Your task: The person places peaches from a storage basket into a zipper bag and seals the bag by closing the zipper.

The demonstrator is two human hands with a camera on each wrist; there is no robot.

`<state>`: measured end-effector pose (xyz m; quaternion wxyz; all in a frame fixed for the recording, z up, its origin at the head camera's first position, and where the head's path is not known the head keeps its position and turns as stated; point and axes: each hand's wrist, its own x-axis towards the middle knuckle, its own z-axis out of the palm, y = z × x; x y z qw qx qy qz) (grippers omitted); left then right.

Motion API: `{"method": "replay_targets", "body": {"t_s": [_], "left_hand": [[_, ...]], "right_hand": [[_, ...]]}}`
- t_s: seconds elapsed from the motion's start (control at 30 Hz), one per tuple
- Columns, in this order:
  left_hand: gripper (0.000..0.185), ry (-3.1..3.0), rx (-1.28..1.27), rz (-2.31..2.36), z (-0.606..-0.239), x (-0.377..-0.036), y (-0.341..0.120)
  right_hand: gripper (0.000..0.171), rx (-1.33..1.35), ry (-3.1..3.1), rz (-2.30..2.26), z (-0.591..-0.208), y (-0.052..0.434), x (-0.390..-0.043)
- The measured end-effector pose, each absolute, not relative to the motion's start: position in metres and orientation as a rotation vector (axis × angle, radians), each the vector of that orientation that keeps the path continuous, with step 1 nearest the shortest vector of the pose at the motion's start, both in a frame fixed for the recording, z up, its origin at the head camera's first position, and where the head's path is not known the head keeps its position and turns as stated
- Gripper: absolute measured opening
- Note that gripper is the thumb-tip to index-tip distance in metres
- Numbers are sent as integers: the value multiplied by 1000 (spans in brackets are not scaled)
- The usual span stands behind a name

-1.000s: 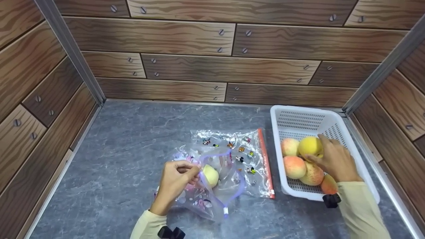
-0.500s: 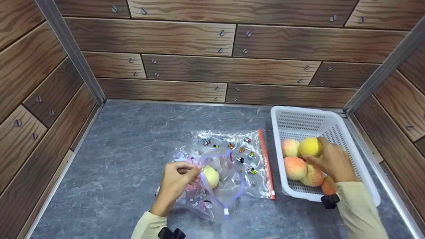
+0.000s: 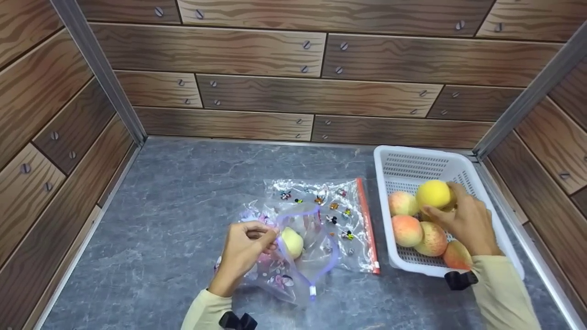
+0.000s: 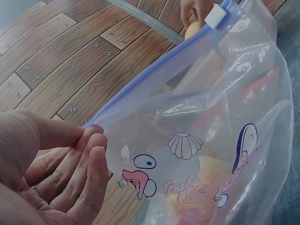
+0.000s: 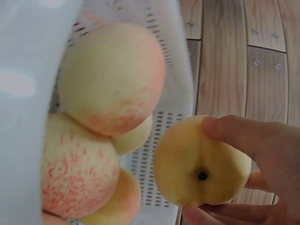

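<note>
My left hand [image 3: 250,245] pinches the purple-edged rim of a clear slider bag [image 4: 187,126] between thumb and fingertips, so its mouth gapes. Inside that bag lies a pale yellow peach [image 3: 292,243], partly seen through the printed plastic. Over the white basket [image 3: 381,183], my right hand [image 3: 467,220] grips a yellow peach [image 5: 201,161] with thumb and fingers on opposite sides; a small dark spot shows on it. Below and left of that hand, several blushed peaches [image 3: 407,230] rest in the basket.
A second clear bag with a red zip [image 3: 368,224] and small cartoon prints lies flat, partly under the purple-edged one. Wood-patterned walls [image 3: 257,91] enclose the grey table [image 3: 183,183] at the back and sides. The basket stands near the right wall.
My right hand has lifted the yellow peach slightly up and to the right, apart from the peaches around it. The left hand has stayed in place on the bag.
</note>
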<state>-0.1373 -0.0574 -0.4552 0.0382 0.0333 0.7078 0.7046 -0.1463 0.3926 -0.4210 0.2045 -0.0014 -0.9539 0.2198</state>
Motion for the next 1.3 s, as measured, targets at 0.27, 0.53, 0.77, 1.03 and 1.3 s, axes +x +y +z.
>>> {"method": "replay_targets", "body": {"t_s": [0.27, 0.53, 0.77, 1.03, 1.3], "left_hand": [[14, 2199, 133, 2148, -455, -138, -57], [14, 2196, 159, 2135, -454, -138, -54], [14, 2210, 159, 2136, -457, -135, -54], [14, 2220, 176, 2155, -458, -134, -52], [13, 2200, 184, 2169, -458, -135, -52]], "right_hand": [[72, -85, -2533, 902, -406, 375, -142], [71, -85, -2312, 1387, -401, 348, -139], [71, -11, -2206, 1612, -409, 315, -130], [72, 39, -2217, 1742, -417, 283, -122], [73, 124, -2206, 1869, -427, 259, -118]]}}
